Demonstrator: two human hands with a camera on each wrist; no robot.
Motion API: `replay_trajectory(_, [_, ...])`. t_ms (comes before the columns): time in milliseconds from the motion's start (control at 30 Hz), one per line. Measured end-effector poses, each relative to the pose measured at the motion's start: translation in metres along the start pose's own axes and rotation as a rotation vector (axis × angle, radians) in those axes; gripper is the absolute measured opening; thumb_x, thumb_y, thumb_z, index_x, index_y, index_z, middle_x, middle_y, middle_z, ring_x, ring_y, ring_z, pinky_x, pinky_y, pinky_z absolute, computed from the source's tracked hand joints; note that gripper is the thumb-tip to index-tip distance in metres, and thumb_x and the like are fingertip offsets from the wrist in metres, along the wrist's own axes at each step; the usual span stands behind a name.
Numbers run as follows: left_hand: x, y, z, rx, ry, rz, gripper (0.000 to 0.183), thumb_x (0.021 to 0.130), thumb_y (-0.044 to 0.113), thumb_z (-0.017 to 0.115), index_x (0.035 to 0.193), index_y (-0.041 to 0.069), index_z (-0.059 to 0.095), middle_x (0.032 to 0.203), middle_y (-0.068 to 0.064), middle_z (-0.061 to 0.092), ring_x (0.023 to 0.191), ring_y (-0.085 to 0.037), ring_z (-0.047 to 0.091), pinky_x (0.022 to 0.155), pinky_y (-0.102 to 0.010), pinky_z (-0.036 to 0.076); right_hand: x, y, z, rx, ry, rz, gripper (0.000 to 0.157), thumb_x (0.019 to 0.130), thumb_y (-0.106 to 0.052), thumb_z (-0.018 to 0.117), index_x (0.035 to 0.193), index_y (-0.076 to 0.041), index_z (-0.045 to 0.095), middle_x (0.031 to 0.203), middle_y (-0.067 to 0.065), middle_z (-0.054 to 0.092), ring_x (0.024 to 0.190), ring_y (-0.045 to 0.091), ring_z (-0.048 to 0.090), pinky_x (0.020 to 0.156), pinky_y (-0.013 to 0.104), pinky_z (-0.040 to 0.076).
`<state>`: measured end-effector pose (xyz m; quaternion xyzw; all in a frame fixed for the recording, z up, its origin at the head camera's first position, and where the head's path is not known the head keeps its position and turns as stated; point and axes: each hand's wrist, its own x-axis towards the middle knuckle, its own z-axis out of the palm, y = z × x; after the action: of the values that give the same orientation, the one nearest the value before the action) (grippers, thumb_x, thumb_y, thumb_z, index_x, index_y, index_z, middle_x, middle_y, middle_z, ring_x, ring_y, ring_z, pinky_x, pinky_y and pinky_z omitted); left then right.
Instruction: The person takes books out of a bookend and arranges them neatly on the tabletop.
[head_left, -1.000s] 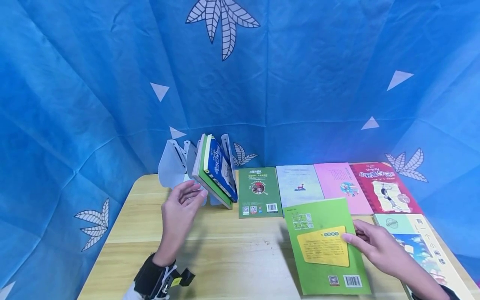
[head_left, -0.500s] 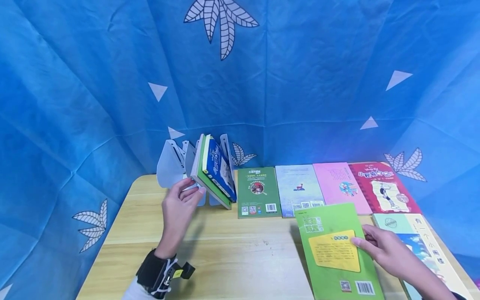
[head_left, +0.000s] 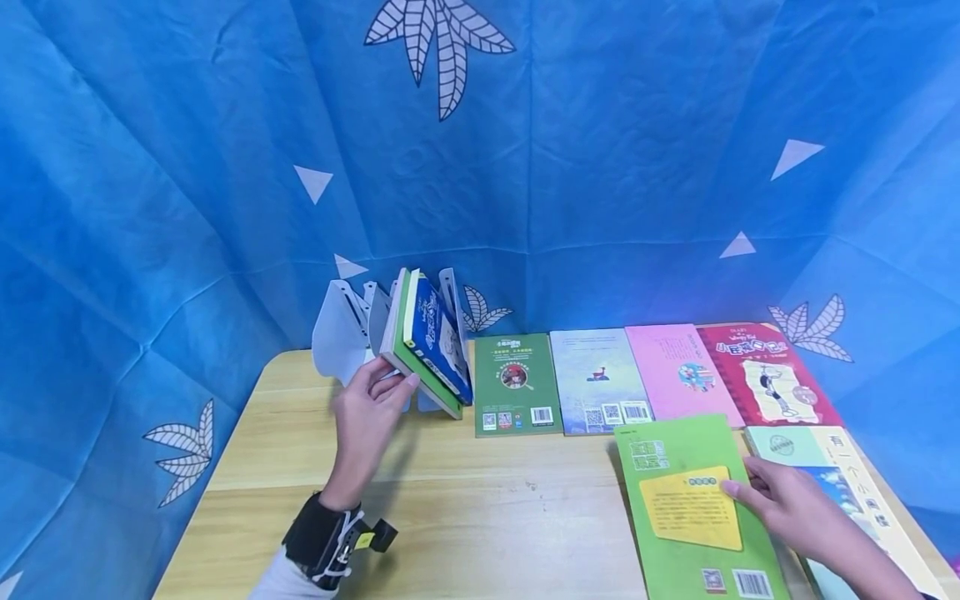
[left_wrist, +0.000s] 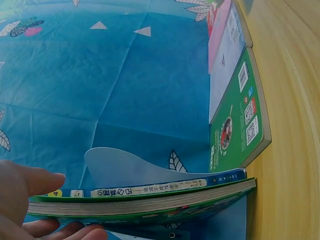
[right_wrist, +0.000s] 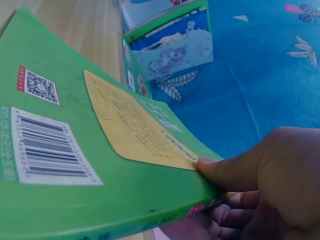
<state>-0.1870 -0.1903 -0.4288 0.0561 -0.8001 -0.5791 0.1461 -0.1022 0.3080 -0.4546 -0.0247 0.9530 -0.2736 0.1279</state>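
Observation:
At the left of the head view, my left hand (head_left: 367, 421) holds the front edge of two books leaning together in a bookend rack (head_left: 337, 337). These are a blue book (head_left: 444, 342) and a thicker green book (head_left: 427, 383). In the left wrist view the thumb (left_wrist: 47, 182) lies by the blue spine, with the other fingers under the green book. My right hand (head_left: 798, 508) grips a light green book (head_left: 697, 454) by its right edge, thumb on the back cover and fingers behind. Its yellow panel and barcode (right_wrist: 55, 147) face up.
Along the back lie a dark green book (head_left: 517, 408), a pale blue book (head_left: 596, 354), a pink book (head_left: 675, 350) and a red book (head_left: 750, 342). Another book (head_left: 780, 446) lies under my right forearm. A blue curtain (head_left: 600, 167) hangs behind the wooden table (head_left: 480, 517).
My right hand has drawn the light green book right and toward me, uncovering more of the pale blue book. My left hand has closed in on the leaning books' edge.

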Motion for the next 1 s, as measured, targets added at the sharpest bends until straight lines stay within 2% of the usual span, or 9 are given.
replay_trajectory(67, [0.001, 0.001, 0.002, 0.005, 0.004, -0.001, 0.052, 0.092, 0.022, 0.081, 0.138, 0.008, 0.062, 0.131, -0.016, 0.073, 0.114, -0.029, 0.075, 0.087, -0.022, 0.063, 0.002, 0.003, -0.002, -0.003, -0.033, 0.036, 0.032, 0.107, -0.030, 0.058, 0.109, 0.002, 0.064, 0.071, -0.004, 0.051, 0.060, 0.003, 0.040, 0.053, 0.020, 0.033])
replay_trajectory(167, [0.002, 0.002, 0.004, 0.004, 0.008, 0.001, 0.051, 0.092, 0.022, 0.080, 0.137, 0.007, 0.061, 0.129, -0.017, 0.073, 0.114, -0.029, 0.075, 0.088, -0.023, 0.063, 0.005, 0.008, -0.004, -0.011, -0.063, 0.072, 0.042, 0.108, -0.032, 0.056, 0.126, 0.005, 0.063, 0.076, -0.004, 0.060, 0.064, 0.005, 0.048, 0.054, 0.021, 0.038])
replay_trajectory(433, [0.006, 0.003, 0.008, 0.016, 0.009, 0.007, 0.050, 0.094, 0.023, 0.078, 0.137, 0.006, 0.060, 0.129, -0.017, 0.073, 0.113, -0.030, 0.075, 0.090, -0.027, 0.064, 0.007, 0.022, -0.002, -0.065, -0.037, 0.096, 0.043, 0.106, -0.029, 0.059, 0.124, 0.009, 0.064, 0.066, -0.002, 0.049, 0.057, 0.009, 0.041, 0.049, 0.023, 0.035])
replay_trajectory(467, [0.007, 0.003, 0.009, 0.018, 0.011, 0.006, 0.049, 0.094, 0.024, 0.078, 0.137, 0.006, 0.060, 0.129, -0.017, 0.073, 0.113, -0.030, 0.075, 0.090, -0.028, 0.064, 0.008, 0.023, -0.002, -0.072, -0.034, 0.099, 0.042, 0.106, -0.029, 0.059, 0.123, 0.009, 0.065, 0.065, -0.002, 0.048, 0.057, 0.009, 0.041, 0.049, 0.023, 0.035])
replay_trajectory(533, [0.008, 0.002, 0.010, 0.027, 0.017, 0.003, 0.048, 0.095, 0.023, 0.077, 0.136, 0.006, 0.060, 0.129, -0.017, 0.073, 0.113, -0.030, 0.075, 0.091, -0.030, 0.064, 0.009, 0.027, -0.001, -0.088, -0.024, 0.113, 0.034, 0.105, -0.028, 0.061, 0.109, 0.005, 0.067, 0.064, -0.001, 0.044, 0.057, 0.010, 0.039, 0.049, 0.022, 0.033])
replay_trajectory(667, [0.011, 0.001, 0.013, 0.045, 0.031, -0.002, 0.047, 0.095, 0.020, 0.076, 0.136, 0.004, 0.059, 0.129, -0.017, 0.073, 0.113, -0.030, 0.075, 0.093, -0.032, 0.064, 0.009, 0.030, 0.001, -0.116, -0.010, 0.142, 0.026, 0.103, -0.026, 0.062, 0.085, -0.007, 0.057, 0.062, -0.002, 0.038, 0.056, 0.012, 0.038, 0.048, 0.021, 0.030])
replay_trajectory(833, [0.011, 0.001, 0.014, 0.054, 0.033, 0.010, 0.046, 0.096, 0.017, 0.074, 0.136, 0.003, 0.058, 0.130, -0.020, 0.072, 0.114, -0.032, 0.075, 0.094, -0.034, 0.063, 0.009, 0.029, 0.001, -0.152, 0.006, 0.164, 0.028, 0.101, -0.025, 0.064, 0.080, -0.010, 0.055, 0.061, -0.002, 0.038, 0.056, 0.014, 0.041, 0.048, 0.022, 0.031])
replay_trajectory(1000, [0.011, 0.001, 0.015, 0.050, 0.030, -0.006, 0.046, 0.096, 0.016, 0.072, 0.138, 0.003, 0.057, 0.132, -0.020, 0.071, 0.116, -0.032, 0.074, 0.096, -0.037, 0.062, 0.008, 0.033, 0.005, -0.210, 0.045, 0.139, 0.034, 0.097, -0.025, 0.069, 0.074, -0.012, 0.049, 0.061, -0.002, 0.037, 0.055, 0.014, 0.038, 0.049, 0.023, 0.029])
